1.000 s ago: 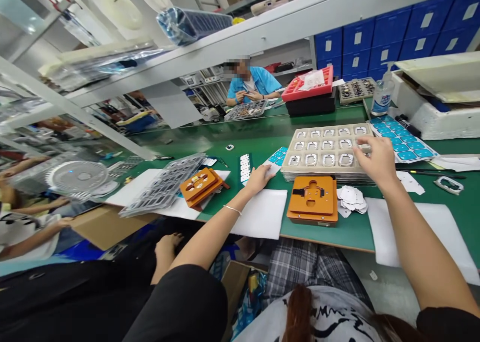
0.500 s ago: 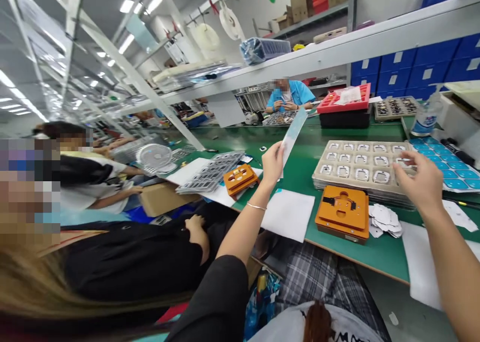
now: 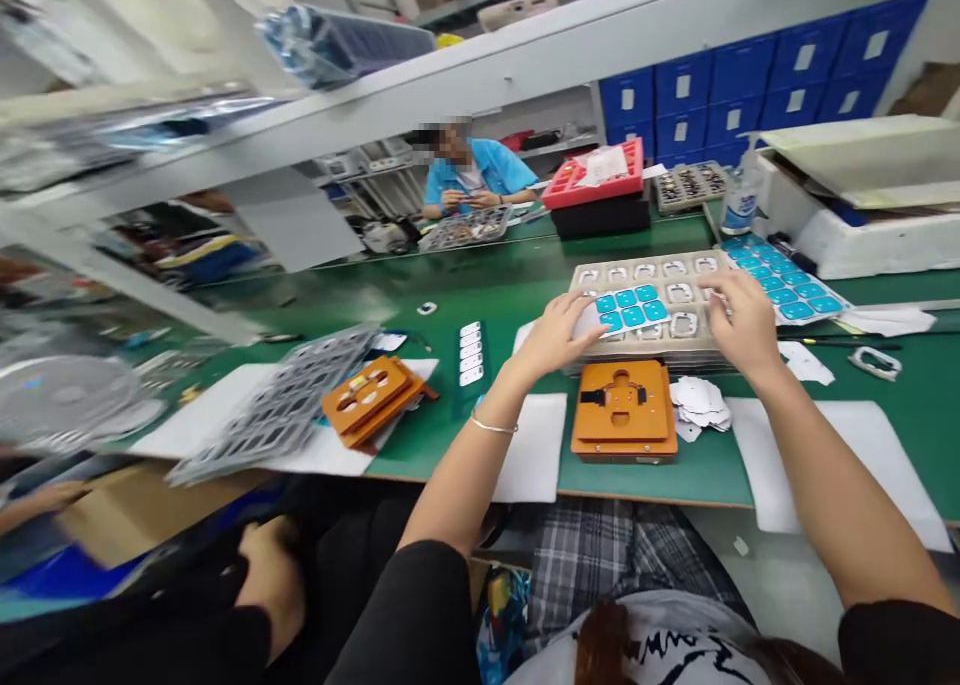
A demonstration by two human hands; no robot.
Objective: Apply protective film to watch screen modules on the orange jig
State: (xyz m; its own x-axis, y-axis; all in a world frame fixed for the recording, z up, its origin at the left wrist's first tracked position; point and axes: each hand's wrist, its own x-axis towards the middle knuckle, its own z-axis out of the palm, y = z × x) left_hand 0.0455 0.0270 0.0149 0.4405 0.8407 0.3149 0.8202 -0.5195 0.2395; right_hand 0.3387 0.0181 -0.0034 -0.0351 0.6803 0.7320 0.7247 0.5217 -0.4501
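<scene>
A small sheet of blue rounded-square stickers (image 3: pixel 636 313) is pinched at its left end by my left hand (image 3: pixel 559 335). The sheet lies flat just over the beige tray (image 3: pixel 646 346), covering part of it; whether the two touch I cannot tell. White frame-shaped parts (image 3: pixel 679 293) sit in the tray's pockets. My right hand (image 3: pixel 744 327) is over the tray's right side, thumb and fingers apart, with nothing visible between them. In front of the tray stands an orange fixture (image 3: pixel 624 410) with a black clip, beside a pile of white paper pieces (image 3: pixel 700 405).
A larger blue sticker sheet (image 3: pixel 796 290) lies right of the tray, near a pump bottle (image 3: pixel 741 200). Another orange fixture (image 3: pixel 373 397) and a grey tray (image 3: pixel 281 405) are at left. A red tray (image 3: pixel 596 180) stands behind. Across the bench sits a person in blue (image 3: pixel 480 170).
My left hand has brought the sticker sheet down and right, from raised upright to flat over the beige tray. The view has turned right. My right hand stays by the tray's right side.
</scene>
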